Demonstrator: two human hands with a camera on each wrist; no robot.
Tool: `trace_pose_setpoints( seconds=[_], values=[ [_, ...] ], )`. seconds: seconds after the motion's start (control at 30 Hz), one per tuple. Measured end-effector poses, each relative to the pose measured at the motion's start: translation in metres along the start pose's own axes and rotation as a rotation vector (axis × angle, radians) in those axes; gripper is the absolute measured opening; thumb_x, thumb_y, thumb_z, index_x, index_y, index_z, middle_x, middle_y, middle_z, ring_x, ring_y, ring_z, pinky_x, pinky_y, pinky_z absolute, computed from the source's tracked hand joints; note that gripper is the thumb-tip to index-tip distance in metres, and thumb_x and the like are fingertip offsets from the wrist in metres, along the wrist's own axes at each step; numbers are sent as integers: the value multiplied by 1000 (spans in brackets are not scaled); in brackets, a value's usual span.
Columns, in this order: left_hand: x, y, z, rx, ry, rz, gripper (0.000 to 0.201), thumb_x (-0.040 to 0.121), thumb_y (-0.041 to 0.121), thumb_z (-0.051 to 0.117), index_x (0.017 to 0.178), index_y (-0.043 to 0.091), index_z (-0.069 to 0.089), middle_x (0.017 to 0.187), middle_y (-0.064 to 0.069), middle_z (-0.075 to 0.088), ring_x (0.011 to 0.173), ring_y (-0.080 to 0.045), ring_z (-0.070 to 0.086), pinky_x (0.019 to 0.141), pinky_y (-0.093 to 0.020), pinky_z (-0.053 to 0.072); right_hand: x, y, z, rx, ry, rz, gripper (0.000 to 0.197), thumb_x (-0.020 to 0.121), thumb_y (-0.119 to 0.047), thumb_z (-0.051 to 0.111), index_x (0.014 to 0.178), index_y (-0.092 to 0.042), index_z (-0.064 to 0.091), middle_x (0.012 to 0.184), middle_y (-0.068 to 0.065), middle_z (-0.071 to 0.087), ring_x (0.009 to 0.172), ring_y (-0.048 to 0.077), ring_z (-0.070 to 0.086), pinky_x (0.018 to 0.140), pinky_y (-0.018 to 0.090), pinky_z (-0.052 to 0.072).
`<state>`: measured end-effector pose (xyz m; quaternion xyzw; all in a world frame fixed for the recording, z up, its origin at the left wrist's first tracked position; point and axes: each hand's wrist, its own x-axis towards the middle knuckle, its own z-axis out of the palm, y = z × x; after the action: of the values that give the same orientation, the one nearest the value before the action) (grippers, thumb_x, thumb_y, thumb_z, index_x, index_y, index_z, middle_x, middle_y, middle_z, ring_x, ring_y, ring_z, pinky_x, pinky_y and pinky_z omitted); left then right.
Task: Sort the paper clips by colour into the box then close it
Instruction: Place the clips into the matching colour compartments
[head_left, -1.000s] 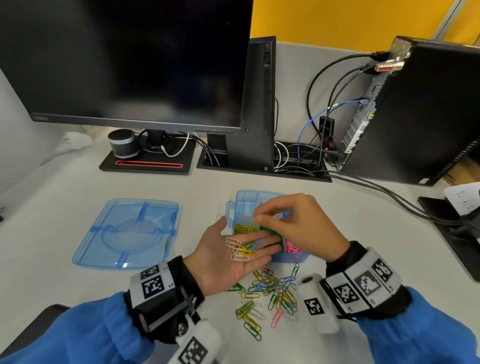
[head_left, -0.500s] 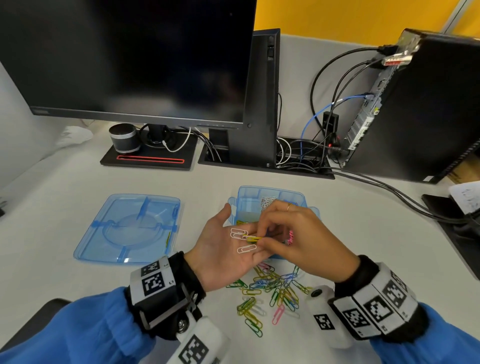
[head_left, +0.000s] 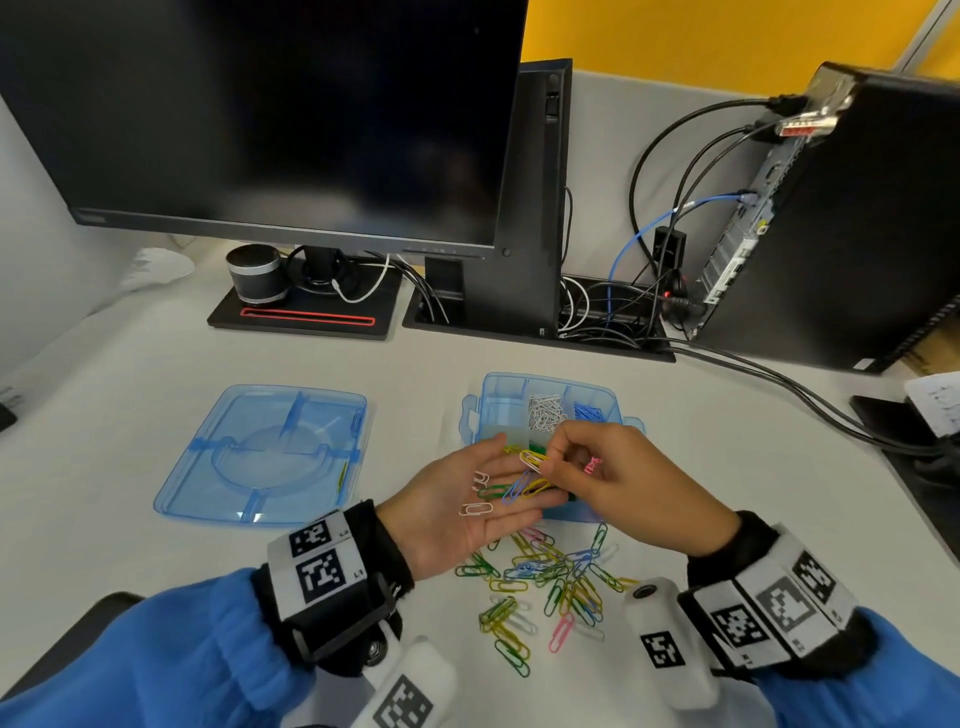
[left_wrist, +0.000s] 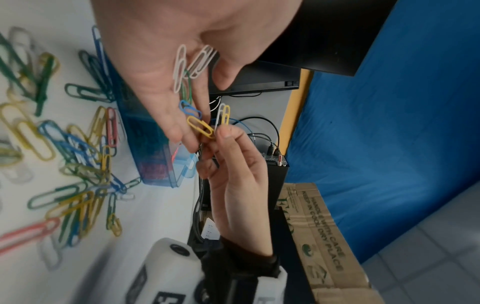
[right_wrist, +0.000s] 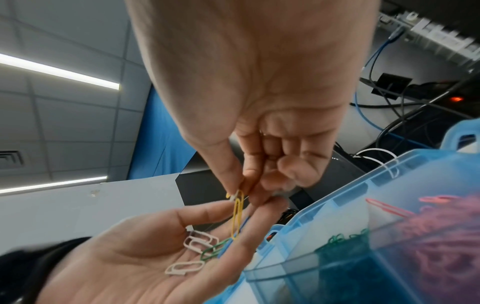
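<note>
— Two hands over the desk; what sits at the far left?

— At nine o'clock of the hands, the clear blue plastic lid lies flat on the white desk, well apart from the box, with bare desk all round its edges.

— And the left hand?

— The left hand is palm up, fingers relaxed and spread, reaching over the near edge of the box. Loose white, green, blue and yellow paper clips lie on its palm and fingers.

— The box?

— The clear blue compartment box stands at twelve o'clock of the hands, lid off; white clips and blue clips lie in its far cells, green and pink in the near ones.

— The right hand?

— The right hand has thumb and forefinger pinched on a yellow clip and a white clip held together, the other fingers curled, just above the left fingertips.

— Below them?

— At six o'clock, the scattered pile of mixed coloured clips lies on the desk just beside the box's near wall.
</note>
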<state>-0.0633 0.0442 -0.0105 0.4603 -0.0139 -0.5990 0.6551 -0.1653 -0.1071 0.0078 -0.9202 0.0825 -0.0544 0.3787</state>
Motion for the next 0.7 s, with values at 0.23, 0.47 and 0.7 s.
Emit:
trace_pose_setpoints(
  seconds=[0.23, 0.47, 0.7],
  values=[
    [0, -1, 1, 178, 38, 142, 24, 92, 20, 60, 110, 6, 69, 104, -11, 73, 96, -21, 71, 85, -27, 56, 0, 3, -1, 62, -68, 43, 20, 96, -20, 55, 77, -15, 61, 58, -13, 51, 53, 0, 45, 55, 13, 34],
    [2, -3, 2, 18, 69, 160, 27, 90, 16, 61, 111, 1, 68, 105, -15, 72, 92, -20, 72, 79, -25, 58, 2, 8, 1, 254, -73, 78, 21, 97, -22, 51, 80, -12, 58, 58, -15, 55, 51, -1, 49, 53, 13, 39],
    [5, 3, -4, -36, 120, 185, 25, 90, 13, 61, 110, -1, 68, 103, -17, 72, 91, -19, 72, 79, -25, 58, 15, 14, 13, 363, 71, 107, 20, 94, -17, 58, 86, 1, 60, 66, 2, 61, 57, 7, 56, 56, 19, 47]
  ],
)
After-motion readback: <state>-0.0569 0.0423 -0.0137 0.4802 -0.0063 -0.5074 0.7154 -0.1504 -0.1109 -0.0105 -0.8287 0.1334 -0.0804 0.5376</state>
